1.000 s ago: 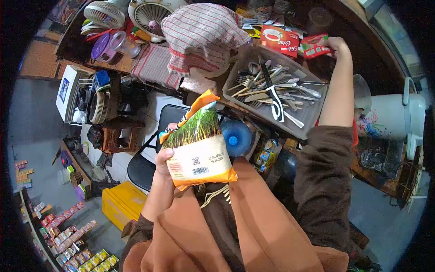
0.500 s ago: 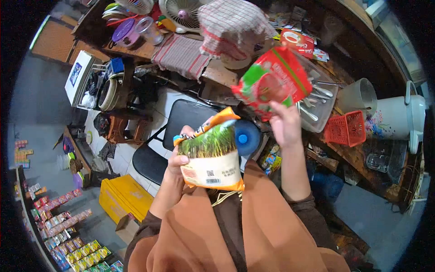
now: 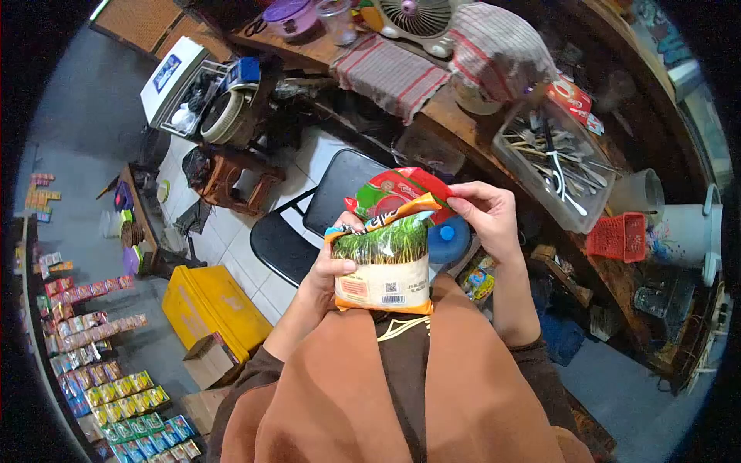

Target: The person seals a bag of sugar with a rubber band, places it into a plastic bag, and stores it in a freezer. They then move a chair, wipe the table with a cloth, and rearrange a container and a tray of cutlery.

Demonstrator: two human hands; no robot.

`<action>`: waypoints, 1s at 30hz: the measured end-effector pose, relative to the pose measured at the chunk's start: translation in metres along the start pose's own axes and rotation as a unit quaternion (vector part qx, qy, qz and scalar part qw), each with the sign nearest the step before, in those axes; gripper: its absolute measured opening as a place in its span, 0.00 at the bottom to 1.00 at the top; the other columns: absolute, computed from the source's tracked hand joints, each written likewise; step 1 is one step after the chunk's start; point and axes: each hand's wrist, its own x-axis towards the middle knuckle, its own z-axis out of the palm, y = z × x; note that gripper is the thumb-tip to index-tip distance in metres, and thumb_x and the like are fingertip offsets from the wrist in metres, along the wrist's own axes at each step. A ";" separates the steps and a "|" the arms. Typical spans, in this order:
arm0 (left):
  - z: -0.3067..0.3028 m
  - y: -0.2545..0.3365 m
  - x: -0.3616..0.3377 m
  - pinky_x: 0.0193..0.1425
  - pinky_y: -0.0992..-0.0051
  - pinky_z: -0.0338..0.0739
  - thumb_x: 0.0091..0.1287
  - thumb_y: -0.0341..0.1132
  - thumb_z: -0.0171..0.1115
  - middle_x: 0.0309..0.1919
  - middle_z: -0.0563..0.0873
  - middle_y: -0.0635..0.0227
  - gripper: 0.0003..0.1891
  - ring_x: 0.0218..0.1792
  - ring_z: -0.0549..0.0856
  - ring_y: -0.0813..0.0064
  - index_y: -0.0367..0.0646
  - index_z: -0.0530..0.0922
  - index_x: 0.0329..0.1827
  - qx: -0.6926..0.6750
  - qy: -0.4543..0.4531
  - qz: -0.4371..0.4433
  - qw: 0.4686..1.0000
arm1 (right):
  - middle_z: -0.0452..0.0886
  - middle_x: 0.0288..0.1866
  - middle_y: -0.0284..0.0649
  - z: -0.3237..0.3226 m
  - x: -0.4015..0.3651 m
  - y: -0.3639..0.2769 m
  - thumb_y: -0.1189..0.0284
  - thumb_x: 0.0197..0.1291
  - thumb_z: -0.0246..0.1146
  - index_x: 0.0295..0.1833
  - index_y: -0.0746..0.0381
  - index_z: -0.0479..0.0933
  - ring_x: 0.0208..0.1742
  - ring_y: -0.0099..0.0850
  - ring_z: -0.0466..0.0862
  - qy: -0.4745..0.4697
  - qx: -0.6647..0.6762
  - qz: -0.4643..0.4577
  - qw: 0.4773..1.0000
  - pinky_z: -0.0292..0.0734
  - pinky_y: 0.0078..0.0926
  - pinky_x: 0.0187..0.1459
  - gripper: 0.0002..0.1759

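In front of my lap, my left hand (image 3: 330, 270) is closed on the left side of a plump plastic pouch (image 3: 382, 270). The pouch has an orange folded top, a picture of green grass-like plants and a cream panel with a barcode. Just behind it is a red-and-green packet (image 3: 397, 187), its lower part hidden by the pouch. My right hand (image 3: 490, 220) pinches the packet's right corner between thumb and fingers. Whether my left fingers also touch the packet cannot be made out.
A plastic container of cutlery (image 3: 532, 193) stands on the wooden counter at right, near a red basket (image 3: 617, 238). Below are a black chair (image 3: 279, 243) and a blue water jug (image 3: 448, 238). A yellow box (image 3: 212, 312) is at left; a fan (image 3: 413, 19) stands behind.
My right hand has brought the red-and-green packet down and left from over the cutlery container to behind the pouch. My left hand keeps its hold on the pouch. The view has shifted.
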 end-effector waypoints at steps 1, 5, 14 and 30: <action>-0.004 0.003 -0.005 0.51 0.65 0.75 0.36 0.27 0.65 0.41 0.73 0.61 0.28 0.46 0.77 0.65 0.44 0.64 0.44 -0.018 0.010 -0.006 1.000 | 0.80 0.36 0.39 0.004 0.003 0.003 0.82 0.49 0.62 0.38 0.69 0.77 0.37 0.22 0.78 0.009 -0.028 -0.006 1.000 0.73 0.17 0.42 0.08; -0.014 0.012 -0.017 0.51 0.65 0.76 0.37 0.27 0.64 0.41 0.72 0.61 0.28 0.46 0.77 0.65 0.44 0.63 0.45 -0.031 0.028 0.009 0.999 | 0.81 0.29 0.38 0.022 0.009 0.013 0.82 0.44 0.66 0.29 0.69 0.78 0.31 0.20 0.78 0.001 -0.049 0.005 0.999 0.73 0.15 0.36 0.05; -0.047 0.029 -0.037 0.52 0.65 0.75 0.38 0.28 0.64 0.42 0.72 0.60 0.29 0.47 0.77 0.64 0.44 0.62 0.45 -0.036 0.038 0.034 0.998 | 0.76 0.28 0.36 0.068 0.028 0.017 0.74 0.52 0.62 0.32 0.67 0.77 0.27 0.20 0.74 -0.041 -0.128 -0.033 0.990 0.69 0.15 0.32 0.06; -0.062 0.042 -0.042 0.52 0.64 0.74 0.38 0.32 0.66 0.45 0.74 0.55 0.28 0.47 0.77 0.63 0.44 0.63 0.44 -0.006 0.022 0.044 0.999 | 0.81 0.33 0.39 0.078 0.033 0.009 0.82 0.50 0.62 0.40 0.70 0.79 0.33 0.20 0.79 -0.069 -0.189 0.006 0.979 0.74 0.15 0.35 0.09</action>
